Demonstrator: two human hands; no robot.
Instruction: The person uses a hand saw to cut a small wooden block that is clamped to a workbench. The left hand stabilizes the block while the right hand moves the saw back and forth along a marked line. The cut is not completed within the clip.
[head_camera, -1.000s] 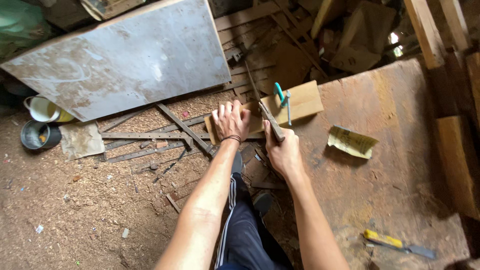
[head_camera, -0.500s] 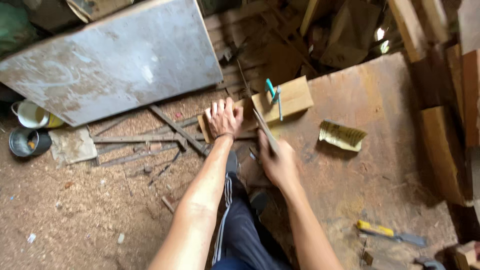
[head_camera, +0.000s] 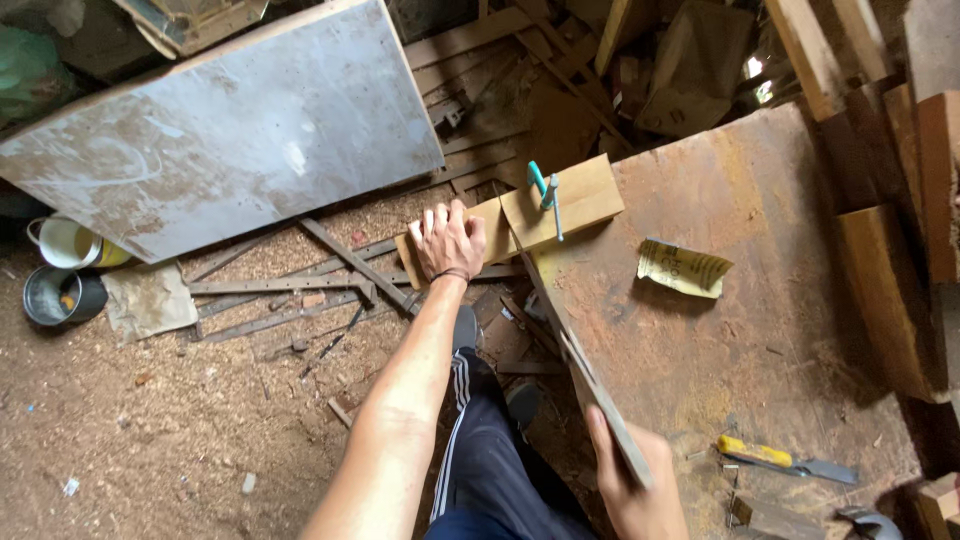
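left hand (head_camera: 447, 240) presses flat on the wooden board (head_camera: 545, 210) overhanging the desk (head_camera: 760, 300) edge, teal clamp (head_camera: 545, 195) pinning it. right hand (head_camera: 630, 480) grips the handsaw (head_camera: 575, 350), its blade running long from hand up to the board just beside the left fingers.

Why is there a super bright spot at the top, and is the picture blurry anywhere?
Head view: daylight glares white through a gap behind the timber; the right hand gripping the saw looks slightly smeared; the left hand on the wooden board is sharp; shadows are soft.
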